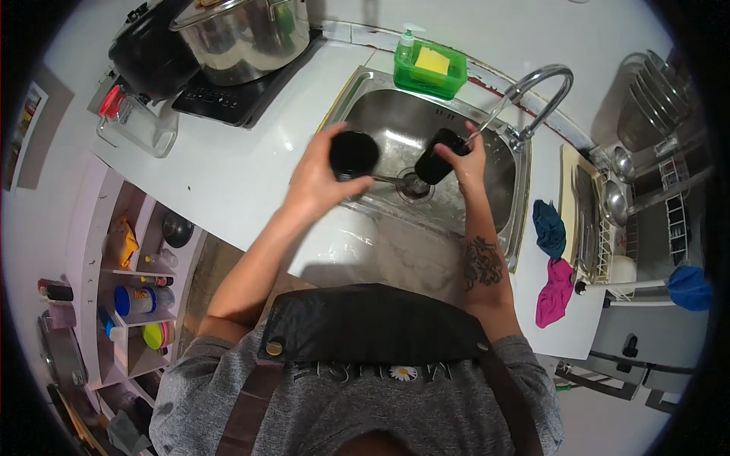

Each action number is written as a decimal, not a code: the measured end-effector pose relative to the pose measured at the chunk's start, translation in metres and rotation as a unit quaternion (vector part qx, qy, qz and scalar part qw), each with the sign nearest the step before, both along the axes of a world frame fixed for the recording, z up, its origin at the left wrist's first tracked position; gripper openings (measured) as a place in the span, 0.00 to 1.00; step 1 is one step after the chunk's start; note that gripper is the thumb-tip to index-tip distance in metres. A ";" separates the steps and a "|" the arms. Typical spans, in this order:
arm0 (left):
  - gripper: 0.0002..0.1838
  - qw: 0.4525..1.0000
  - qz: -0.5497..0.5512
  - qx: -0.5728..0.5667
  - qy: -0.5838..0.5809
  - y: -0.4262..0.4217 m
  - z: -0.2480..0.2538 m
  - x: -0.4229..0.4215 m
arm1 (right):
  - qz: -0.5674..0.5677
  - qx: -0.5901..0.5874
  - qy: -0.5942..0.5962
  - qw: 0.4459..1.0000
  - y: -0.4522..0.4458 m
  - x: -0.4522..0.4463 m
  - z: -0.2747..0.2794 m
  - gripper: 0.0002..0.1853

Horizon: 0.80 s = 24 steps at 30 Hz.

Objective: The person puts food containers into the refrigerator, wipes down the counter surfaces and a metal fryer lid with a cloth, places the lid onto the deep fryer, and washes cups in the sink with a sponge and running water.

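My left hand (319,175) is closed around a round black cup (354,154) at the sink's near left edge. My right hand (469,161) grips a black cylindrical cup (439,157), tilted over the basin. A thin stream of water falls from the curved faucet (561,72) close to my right fingers. Both cups are above the steel sink (395,114), apart from each other. Water stands around the drain (416,188). A thin dark strip lies between the left thumb and the drain; its kind cannot be made out.
Behind the sink stands a green caddy (449,82) with a yellow sponge (432,61) and a pump bottle (406,44). A large steel pot (239,45) sits on a black cooktop (228,99), near a glass pitcher (141,125). Blue (549,228) and pink cloths (556,292) lie right.
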<state>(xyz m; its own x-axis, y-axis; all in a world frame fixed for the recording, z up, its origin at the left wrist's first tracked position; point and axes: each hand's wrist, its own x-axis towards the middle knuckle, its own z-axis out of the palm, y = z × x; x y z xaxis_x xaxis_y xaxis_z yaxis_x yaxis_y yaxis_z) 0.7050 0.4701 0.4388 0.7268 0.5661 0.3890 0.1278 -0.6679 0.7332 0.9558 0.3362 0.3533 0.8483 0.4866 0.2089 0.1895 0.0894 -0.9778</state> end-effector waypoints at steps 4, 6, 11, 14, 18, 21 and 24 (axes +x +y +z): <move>0.44 0.995 0.085 -0.051 -0.007 0.024 0.012 -0.041 | 0.003 -0.007 -0.075 0.997 0.003 -0.005 0.002 0.43; 0.43 0.992 0.124 -0.034 -0.013 0.041 0.004 -0.060 | -0.021 -0.050 -0.171 0.984 0.002 -0.004 0.000 0.41; 0.42 0.984 0.179 -0.016 -0.021 0.067 -0.011 -0.084 | -0.062 0.169 0.241 0.954 0.007 -0.008 0.002 0.31; 0.43 0.981 0.189 -0.043 -0.014 0.075 -0.014 -0.090 | 0.083 0.267 0.511 0.813 0.009 0.005 -0.023 0.33; 0.44 0.971 0.222 0.083 0.023 0.068 -0.011 -0.090 | 0.103 0.222 0.520 0.818 0.015 0.013 -0.053 0.35; 0.38 0.957 0.153 0.244 -0.028 0.022 0.008 -0.036 | 0.185 0.266 0.465 0.824 0.014 0.015 -0.048 0.36; 0.35 0.983 -0.155 -0.039 0.085 -0.029 -0.016 0.054 | 0.201 0.235 0.506 0.805 0.013 0.009 -0.031 0.36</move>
